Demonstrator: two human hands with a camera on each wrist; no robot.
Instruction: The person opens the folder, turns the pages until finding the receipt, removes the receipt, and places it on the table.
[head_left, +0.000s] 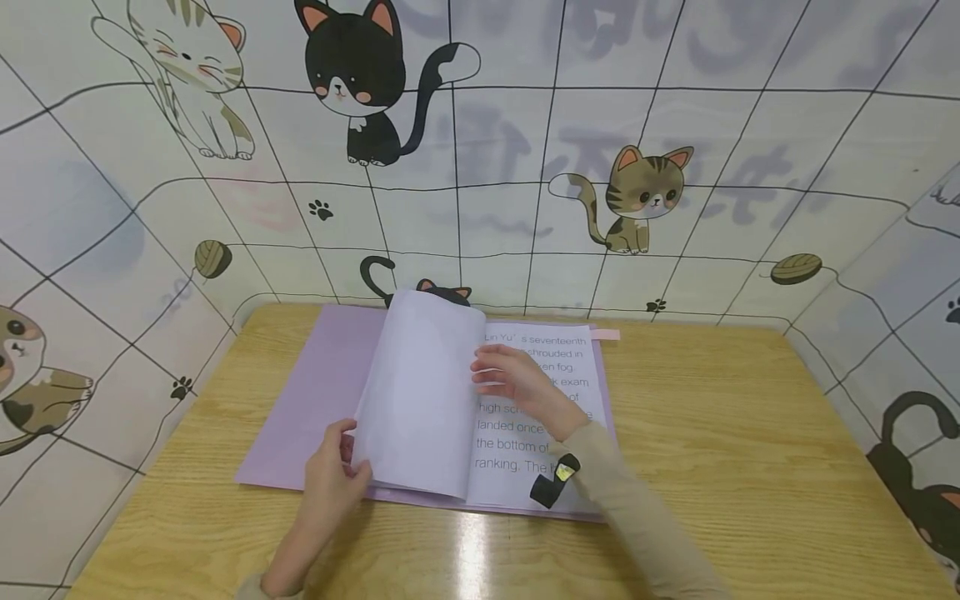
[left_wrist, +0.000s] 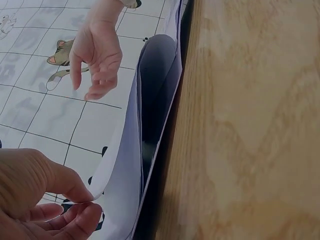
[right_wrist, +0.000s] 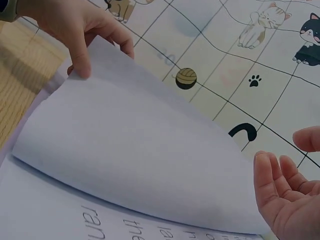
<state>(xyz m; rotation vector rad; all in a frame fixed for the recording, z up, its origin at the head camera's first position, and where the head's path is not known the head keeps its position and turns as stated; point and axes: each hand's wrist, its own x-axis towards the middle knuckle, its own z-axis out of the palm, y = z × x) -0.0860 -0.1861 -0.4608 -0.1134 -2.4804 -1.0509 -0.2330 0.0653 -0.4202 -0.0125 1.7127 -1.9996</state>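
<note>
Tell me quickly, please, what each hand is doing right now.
Left hand: closed, pinching the edge of the blank page.
Right hand: open, fingers relaxed, holding nothing, in front of the printed page in the head view.

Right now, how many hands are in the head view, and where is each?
2: the left hand pinches the near left edge of the raised page; the right hand is over the printed page.
</note>
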